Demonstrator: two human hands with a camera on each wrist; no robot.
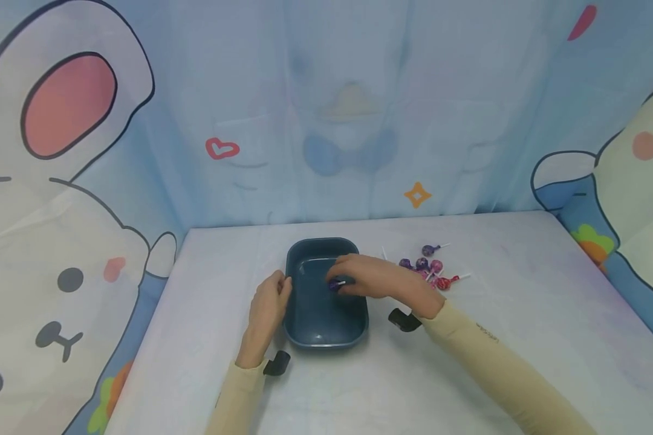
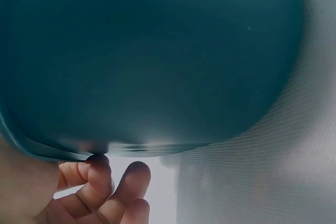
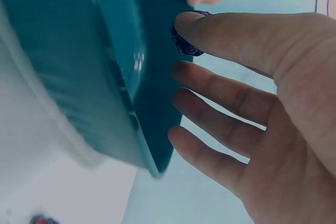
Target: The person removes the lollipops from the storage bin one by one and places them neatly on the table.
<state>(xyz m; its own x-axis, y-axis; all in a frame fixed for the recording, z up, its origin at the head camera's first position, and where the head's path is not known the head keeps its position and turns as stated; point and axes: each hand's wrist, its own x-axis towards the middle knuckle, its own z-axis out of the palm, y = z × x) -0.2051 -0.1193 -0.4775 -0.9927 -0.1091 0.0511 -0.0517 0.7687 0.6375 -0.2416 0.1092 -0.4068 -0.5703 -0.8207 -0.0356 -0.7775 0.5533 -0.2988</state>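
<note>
A dark blue-green rectangular tray [image 1: 326, 345] stands on the white table. My left hand [image 1: 268, 308] holds the tray's left rim; in the left wrist view its curled fingers [image 2: 100, 182] are right under the rim, and the thumb tip is hidden. Over the inside of the tray, my right hand [image 1: 372, 276] pinches a purple-wrapped lollipop [image 1: 334, 284]. In the right wrist view the thumb lies across the lollipop's wrapped head [image 3: 185, 45], while the other fingers [image 3: 210, 124] spread apart below it.
Right of the tray lies a loose group of lollipops, among them a red one [image 1: 443, 283], a pink one [image 1: 436, 266] and a purple one [image 1: 428, 250] a little behind. A printed curtain [image 1: 250, 90] hangs along the table's back edge.
</note>
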